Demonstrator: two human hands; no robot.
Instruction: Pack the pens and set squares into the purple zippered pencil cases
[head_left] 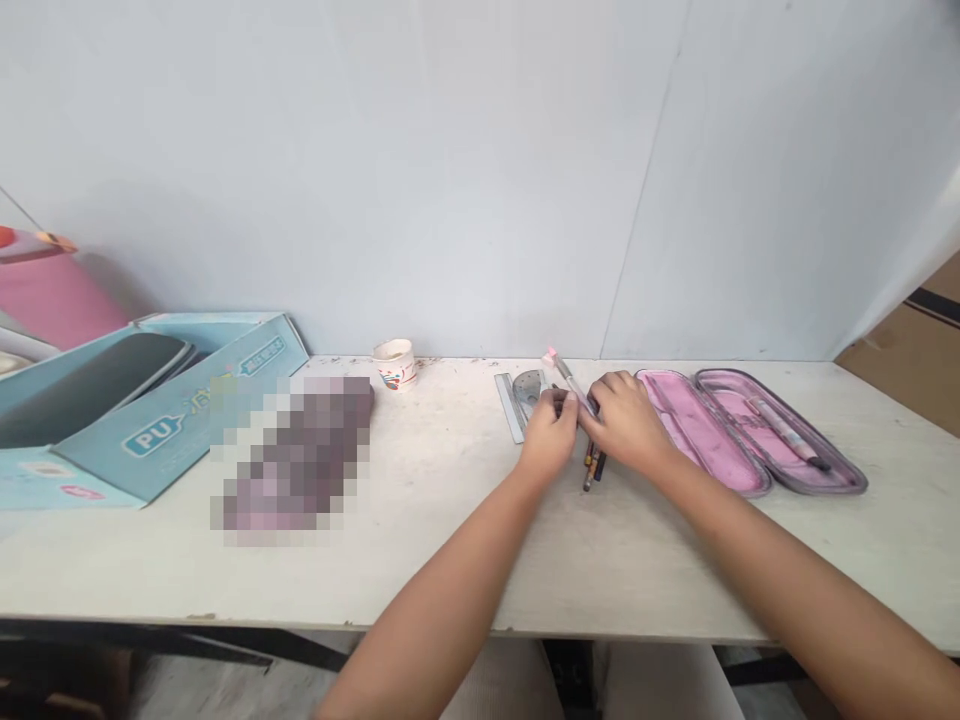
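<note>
My hands meet at the middle of a white table [465,560]. My right hand [626,425] lies over a bundle of dark pencils [594,470] and a pen with a pink end [568,375], which stick out on both sides of it and seem gripped. My left hand [550,435] is beside it, its fingers curled against the bundle, close to a metal ruler [510,407] and a protractor [527,392]. Whether it grips anything is hidden. To the right lies an open pink pencil case [750,435] with a pen [789,433] inside.
A paper cup [394,364] stands by the wall behind the table. At the left are an open light-blue box [180,400], a pixelated object [296,455] and a pink cylinder [52,295]. Cardboard [907,360] shows beyond the table's right end.
</note>
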